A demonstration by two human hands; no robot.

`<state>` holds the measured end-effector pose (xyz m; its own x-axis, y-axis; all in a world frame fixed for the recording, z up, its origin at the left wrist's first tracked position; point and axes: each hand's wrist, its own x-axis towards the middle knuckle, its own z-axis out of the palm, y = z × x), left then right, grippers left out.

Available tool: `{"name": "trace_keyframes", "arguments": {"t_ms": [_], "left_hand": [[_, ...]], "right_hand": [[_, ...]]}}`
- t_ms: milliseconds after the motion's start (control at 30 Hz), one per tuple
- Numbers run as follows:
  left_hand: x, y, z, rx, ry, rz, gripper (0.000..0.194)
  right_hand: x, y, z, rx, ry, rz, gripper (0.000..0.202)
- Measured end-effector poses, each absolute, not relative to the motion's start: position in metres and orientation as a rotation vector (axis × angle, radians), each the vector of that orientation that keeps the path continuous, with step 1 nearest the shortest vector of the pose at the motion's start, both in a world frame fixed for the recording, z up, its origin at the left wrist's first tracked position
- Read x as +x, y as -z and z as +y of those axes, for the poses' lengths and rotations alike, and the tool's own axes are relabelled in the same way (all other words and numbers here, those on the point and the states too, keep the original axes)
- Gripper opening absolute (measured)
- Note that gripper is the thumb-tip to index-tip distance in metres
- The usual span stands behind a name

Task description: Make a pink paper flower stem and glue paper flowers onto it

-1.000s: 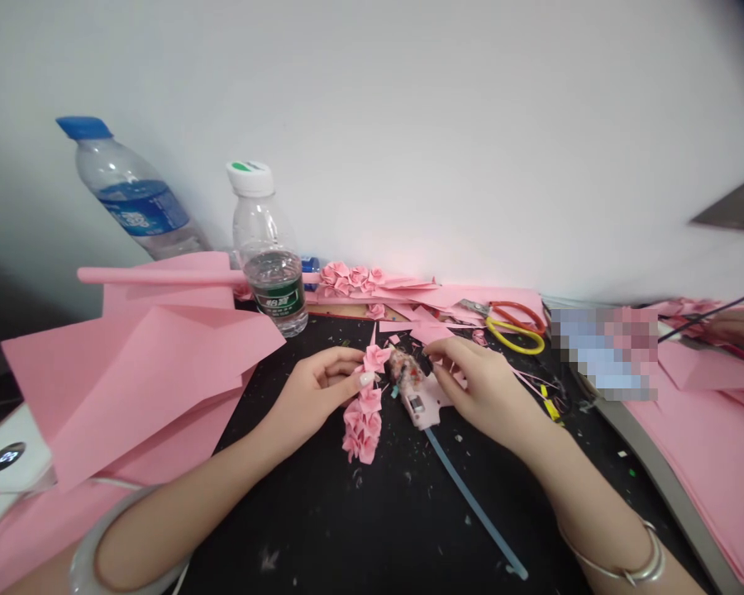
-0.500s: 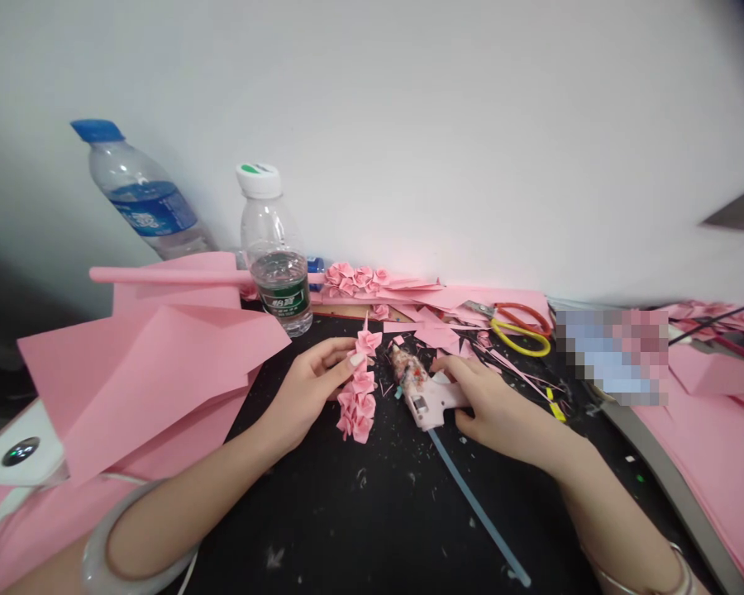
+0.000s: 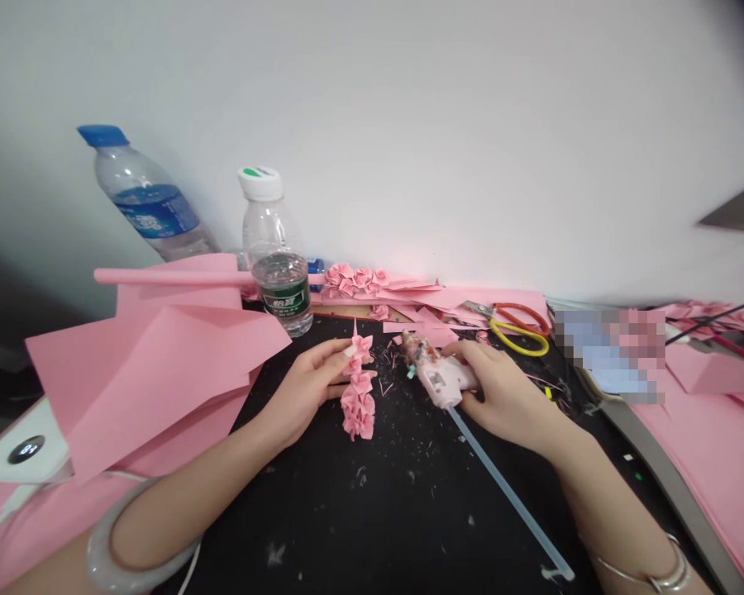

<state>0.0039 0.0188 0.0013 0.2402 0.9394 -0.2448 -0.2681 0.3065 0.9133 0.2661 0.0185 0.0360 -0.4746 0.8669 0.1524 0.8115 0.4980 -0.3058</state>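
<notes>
My left hand [image 3: 315, 382] is closed on a stem of pink paper flowers [image 3: 360, 405], several blossoms in a row with a thin point sticking up at the top. To its right, my right hand [image 3: 502, 392] is wrapped round the handle of a white hot glue gun [image 3: 445, 380]. The gun's nozzle end is crusted with mottled residue and points up and left toward the flowers, apart from them. A long translucent glue stick [image 3: 508, 487] runs out of its rear toward me.
Behind lie pink paper scraps [image 3: 434, 326], scissors [image 3: 521, 330] and a bunch of paper roses [image 3: 353, 279]. A water bottle [image 3: 282, 281] stands left, near pink sheets [image 3: 155, 372] and a white power bank [image 3: 28, 450]. Another bottle [image 3: 149, 207] leans against the wall. A blurred-out phone [image 3: 601, 355] lies right.
My right hand has shifted the glue gun slightly right and up, its glue stick swinging right with it. My left hand has turned the flower stem a little and stays in about the same place.
</notes>
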Motion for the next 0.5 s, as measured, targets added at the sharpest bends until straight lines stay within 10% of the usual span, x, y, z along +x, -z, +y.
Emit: {"name": "trace_keyframes", "arguments": {"t_ms": [500], "left_hand": [[0.0042, 0.0032, 0.0188, 0.970, -0.966, 1.008, 0.041]], "right_hand": [[0.2645, -0.0307, 0.0202, -1.304, -0.381, -2.403, 0.047]]}}
